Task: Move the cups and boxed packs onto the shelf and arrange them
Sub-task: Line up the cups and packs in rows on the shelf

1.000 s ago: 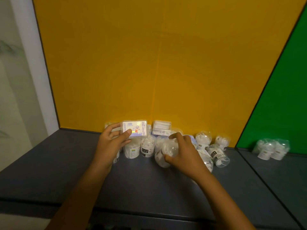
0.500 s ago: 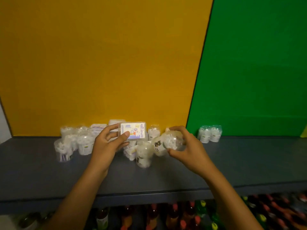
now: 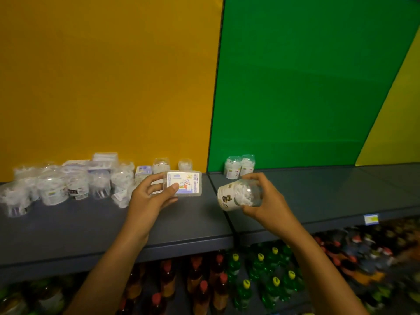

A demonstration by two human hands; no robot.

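I see the cluster of cups (image 3: 68, 185) at nine o'clock on the shelf (image 3: 193, 226), two cups (image 3: 239, 167) at one o'clock, bottles (image 3: 250, 280) below.

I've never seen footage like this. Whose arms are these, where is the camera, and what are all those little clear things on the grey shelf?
There is no machine here: a person wears a wide-angle camera on the head, so you look down along their own arms. The left hand grips a flat clear plastic box with a cartoon label. The right hand holds a clear plastic cup with white contents, tipped on its side above the dark grey shelf. A crowd of similar clear cups and boxed packs stands at the left against the orange back panel; two more cups stand before the green panel. Coloured bottles fill the shelf below.
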